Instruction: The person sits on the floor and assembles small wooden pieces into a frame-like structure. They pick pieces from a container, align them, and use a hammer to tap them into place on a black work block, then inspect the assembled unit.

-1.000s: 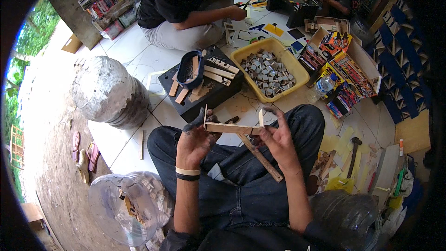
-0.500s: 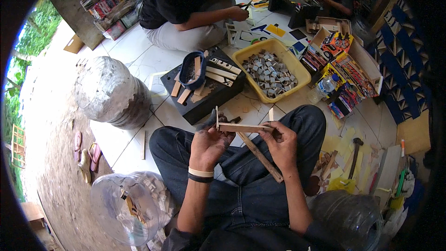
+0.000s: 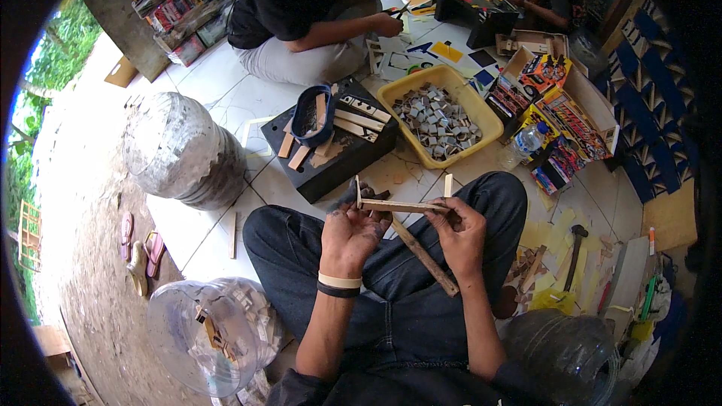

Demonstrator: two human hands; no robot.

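Observation:
Above my lap I hold a thin wooden strip (image 3: 398,207) level between both hands, with a short upright wooden piece at each end. My left hand (image 3: 347,239), palm up and darkly stained, has its thumb and fingers closed around the strip's left end. With my right hand (image 3: 459,237) I pinch the other end between thumb and fingertips. A longer wooden stick (image 3: 425,256) slants across my lap beneath the strip. Ahead, a black block (image 3: 350,156) carries several flat wooden pieces and a blue oval tub (image 3: 308,137) with a wooden strip in it.
A yellow basin (image 3: 492,124) of small metallic-looking pieces stands ahead, beside printed boxes (image 3: 575,116) and a bottle (image 3: 526,143). A hammer (image 3: 576,252) lies right. Plastic containers (image 3: 184,150) (image 3: 192,331) (image 3: 560,346) flank me. Another person (image 3: 293,22) sits opposite, cutting sheets.
Both hands have shifted slightly right and a little lower with the wooden strip. The left forearm has moved right too. The strip is still held at both ends.

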